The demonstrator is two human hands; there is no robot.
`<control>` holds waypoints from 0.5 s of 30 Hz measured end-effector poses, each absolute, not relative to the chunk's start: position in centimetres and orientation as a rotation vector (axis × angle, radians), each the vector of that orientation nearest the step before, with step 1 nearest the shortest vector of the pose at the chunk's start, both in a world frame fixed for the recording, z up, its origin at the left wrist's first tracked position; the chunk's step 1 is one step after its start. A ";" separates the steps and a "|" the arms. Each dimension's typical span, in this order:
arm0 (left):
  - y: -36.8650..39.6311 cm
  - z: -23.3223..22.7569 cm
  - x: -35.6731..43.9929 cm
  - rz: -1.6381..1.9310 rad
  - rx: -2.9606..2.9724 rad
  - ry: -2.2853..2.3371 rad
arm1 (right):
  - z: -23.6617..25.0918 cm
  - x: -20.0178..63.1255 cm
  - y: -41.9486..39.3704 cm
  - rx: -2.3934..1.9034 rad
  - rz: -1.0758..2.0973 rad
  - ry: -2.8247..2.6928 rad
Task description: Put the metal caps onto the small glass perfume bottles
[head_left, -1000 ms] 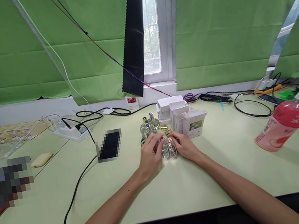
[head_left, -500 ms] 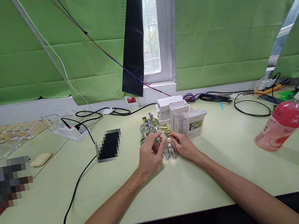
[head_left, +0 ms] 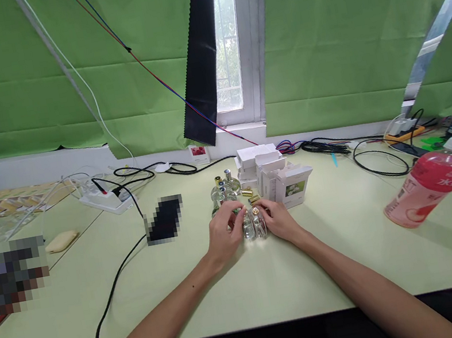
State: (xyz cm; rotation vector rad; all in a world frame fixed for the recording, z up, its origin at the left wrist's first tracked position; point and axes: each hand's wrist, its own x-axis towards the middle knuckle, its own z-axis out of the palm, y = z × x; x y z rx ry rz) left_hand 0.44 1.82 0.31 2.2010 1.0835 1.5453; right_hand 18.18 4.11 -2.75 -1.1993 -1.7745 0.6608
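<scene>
Mid-worktop: left hand (head_left: 223,235) and right hand (head_left: 278,221) clamped round glass bottles (head_left: 253,225); handling step; next needs steady, upright grip.

Two small clear glass bottles (head_left: 254,224) stand upright side by side on the pale green table, touching each other, between the two hands. Each is squat and round-shouldered, with a short metal neck fitting on top, the right one gold-coloured; neither wears a cap. The left hand (head_left: 223,234) curls round the left bottle with fingertips at its neck, and the right hand (head_left: 278,221) cups the right bottle from its outer side.
</scene>
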 end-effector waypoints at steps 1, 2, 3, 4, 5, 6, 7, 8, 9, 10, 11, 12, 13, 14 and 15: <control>1.8 0.3 0.4 1.548 2.203 1.076 | -2.8 18.2 4.1 -1.196 0.660 -1.775; 1.9 0.3 0.4 1.548 2.201 1.074 | -2.8 18.2 4.1 -1.195 0.659 -1.776; 1.9 0.3 0.4 1.544 2.197 1.074 | -2.8 18.2 4.1 -1.195 0.657 -1.777; 1.9 0.2 0.4 1.538 2.190 1.078 | -2.8 18.2 4.1 -1.197 0.657 -1.778; 2.0 0.2 0.3 1.531 2.182 1.082 | -2.8 18.2 4.1 -1.200 0.657 -1.779; 2.0 0.1 0.3 1.525 2.171 1.086 | -2.8 18.2 4.1 -1.204 0.656 -1.779; 2.0 0.1 0.3 1.518 2.159 1.086 | -2.8 18.2 4.1 -1.206 0.653 -1.781; 2.1 0.1 0.3 1.513 2.144 1.084 | -2.8 18.2 4.1 -1.208 0.651 -1.782; 2.1 0.1 0.3 1.507 2.128 1.082 | -2.8 18.2 4.1 -1.208 0.646 -1.784; 2.1 0.1 0.3 1.500 2.112 1.080 | -2.8 18.2 4.1 -1.208 0.642 -1.787; 2.1 0.1 0.3 1.493 2.096 1.080 | -2.8 18.2 4.1 -1.208 0.639 -1.789; 2.1 0.1 0.3 1.486 2.084 1.083 | -2.8 18.2 4.1 -1.208 0.639 -1.789; 2.0 0.1 0.3 1.479 2.075 1.088 | -2.8 18.2 4.1 -1.207 0.638 -1.790; 2.0 0.2 0.3 1.474 2.072 1.091 | -2.8 18.2 4.1 -1.208 0.636 -1.789; 2.0 0.2 0.3 1.472 2.075 1.091 | -2.8 18.2 4.1 -1.208 0.634 -1.788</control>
